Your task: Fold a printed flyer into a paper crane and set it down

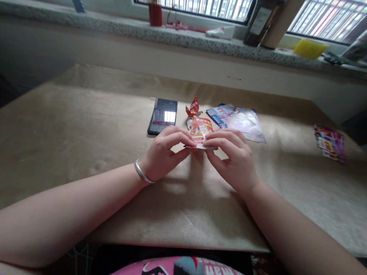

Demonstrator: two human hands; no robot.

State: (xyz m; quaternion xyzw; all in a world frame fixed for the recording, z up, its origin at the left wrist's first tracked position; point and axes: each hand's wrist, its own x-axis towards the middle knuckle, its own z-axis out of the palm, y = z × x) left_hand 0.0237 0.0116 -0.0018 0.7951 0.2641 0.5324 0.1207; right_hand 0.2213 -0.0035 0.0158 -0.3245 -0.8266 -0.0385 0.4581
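Note:
Both my hands pinch a small orange-and-white printed paper point(201, 130) above the middle of the table. My left hand point(168, 150), with a silver bangle at its wrist, grips the paper's left side between thumb and fingers. On the opposite side my right hand point(233, 156) holds it the same way. The paper's near edge faces me as a thin pale line, and its underside is hidden. Just behind it is a crumpled or folded red piece of paper point(193, 107), pointed at the top.
A dark phone point(163, 117) lies left of the paper on the wooden table point(74, 138). Blue-and-pink printed sheets point(238, 118) are at the right, and a small fan of colourful cards point(330, 143) farther right. A granite sill point(110, 26) holds jars, a red bottle and a yellow sponge point(310, 49).

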